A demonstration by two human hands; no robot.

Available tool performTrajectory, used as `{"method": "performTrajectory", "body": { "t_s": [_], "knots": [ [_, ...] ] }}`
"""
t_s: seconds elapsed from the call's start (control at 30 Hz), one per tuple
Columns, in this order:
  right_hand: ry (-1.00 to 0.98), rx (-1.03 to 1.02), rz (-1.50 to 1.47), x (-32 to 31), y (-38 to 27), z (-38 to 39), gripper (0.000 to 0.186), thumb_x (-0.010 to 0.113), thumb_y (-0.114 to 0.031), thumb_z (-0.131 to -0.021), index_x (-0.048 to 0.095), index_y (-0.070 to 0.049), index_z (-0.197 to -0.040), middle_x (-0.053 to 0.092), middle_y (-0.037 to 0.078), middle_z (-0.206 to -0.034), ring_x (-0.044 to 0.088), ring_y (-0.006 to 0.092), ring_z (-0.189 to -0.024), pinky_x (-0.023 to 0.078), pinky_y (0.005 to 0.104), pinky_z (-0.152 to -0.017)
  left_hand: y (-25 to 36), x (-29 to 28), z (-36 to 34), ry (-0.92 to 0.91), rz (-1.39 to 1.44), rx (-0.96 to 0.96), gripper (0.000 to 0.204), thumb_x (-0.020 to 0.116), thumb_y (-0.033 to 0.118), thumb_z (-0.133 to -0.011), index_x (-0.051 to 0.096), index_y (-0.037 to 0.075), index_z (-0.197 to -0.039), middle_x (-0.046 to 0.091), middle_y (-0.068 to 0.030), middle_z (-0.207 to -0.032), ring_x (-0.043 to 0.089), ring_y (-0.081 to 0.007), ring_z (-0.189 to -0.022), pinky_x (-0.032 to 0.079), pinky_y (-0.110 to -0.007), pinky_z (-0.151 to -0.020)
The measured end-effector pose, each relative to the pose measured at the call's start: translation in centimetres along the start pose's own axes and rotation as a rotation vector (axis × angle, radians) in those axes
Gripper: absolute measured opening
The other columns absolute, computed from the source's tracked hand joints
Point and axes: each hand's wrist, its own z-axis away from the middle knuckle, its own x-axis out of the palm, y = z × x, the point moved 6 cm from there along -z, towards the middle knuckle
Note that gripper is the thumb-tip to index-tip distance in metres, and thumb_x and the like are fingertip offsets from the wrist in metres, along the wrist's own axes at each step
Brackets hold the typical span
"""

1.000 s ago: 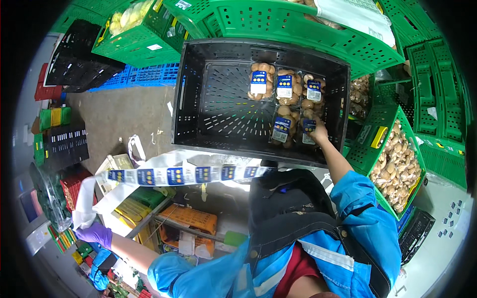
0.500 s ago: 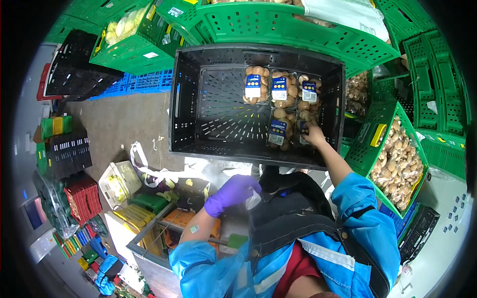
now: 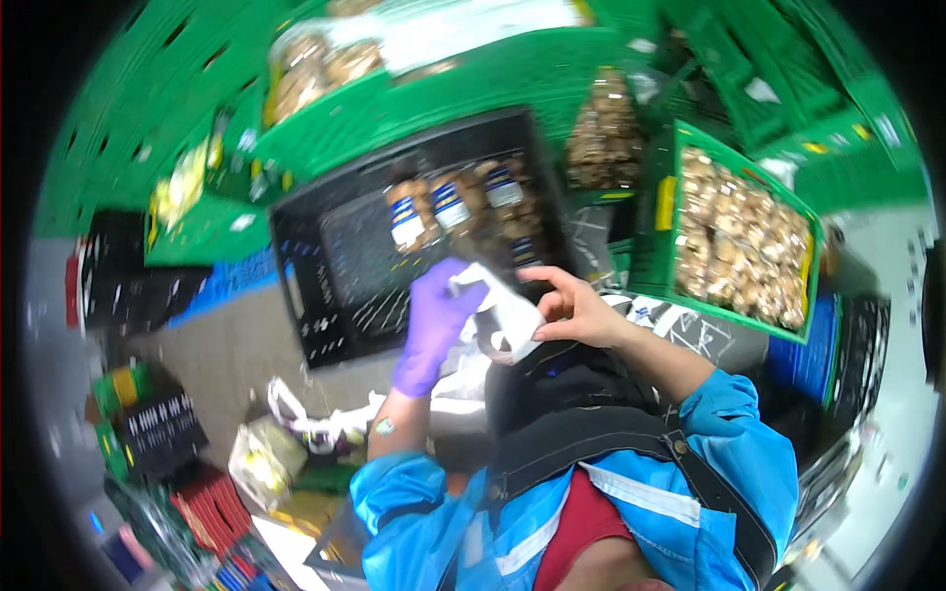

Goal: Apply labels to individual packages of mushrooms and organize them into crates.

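My left hand, in a purple glove, is closed around a roll of white labels in front of my body. My bare right hand is at the roll's right edge, thumb and a finger on the white strip and the index finger held apart. Just beyond my hands is a black crate, tilted in view. Inside it are several clear packs of brown mushrooms with blue and white labels, grouped toward its right side. My hands and the roll cover part of the crate's near edge. Motion blurs the picture.
A green crate full of packed mushrooms stands at the right. Larger green crates rise beyond the black one. A white bag, red crates and black crates are at the lower left.
My right hand has left the mushroom pack in the crate and come to the label roll. My left hand has lifted the roll forward. The view has turned, so the crate appears tilted.
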Motion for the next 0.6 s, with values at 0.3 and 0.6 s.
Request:
{"method": "performTrajectory", "body": {
  "t_s": [0.3, 0.6],
  "knots": [
    [-0.073, 0.009, -0.193, -14.7, 0.0, 12.4, 0.037, 0.063, -0.009, -0.078, 0.053, -0.006, -0.113, 0.054, 0.004, -0.106, 0.051, 0.0135, -0.097, 0.04, 0.0269, -0.088, 7.2, 22.9, -0.2, -0.474, -0.684, 0.907, 0.041, 0.066, 0.019, -0.067, 0.059, 0.012, -0.107, 0.061, -0.0102, -0.105, 0.056, -0.0307, -0.095, 0.044, -0.038, -0.084],
    [0.335, -0.207, 0.306, -21.9, -4.4, 19.2, 0.069, 0.074, -0.01, -0.07, 0.033, -0.007, -0.126, 0.056, 0.01, -0.101, 0.055, 0.0173, -0.095, 0.045, 0.0313, -0.085, 9.2, 34.8, -4.0, -0.416, -0.948, 0.639, 0.029, 0.061, 0.013, -0.07, 0.056, 0.006, -0.099, 0.059, -0.0132, -0.069, 0.061, -0.0307, -0.064, 0.047, -0.04, -0.054]
  ]
}}
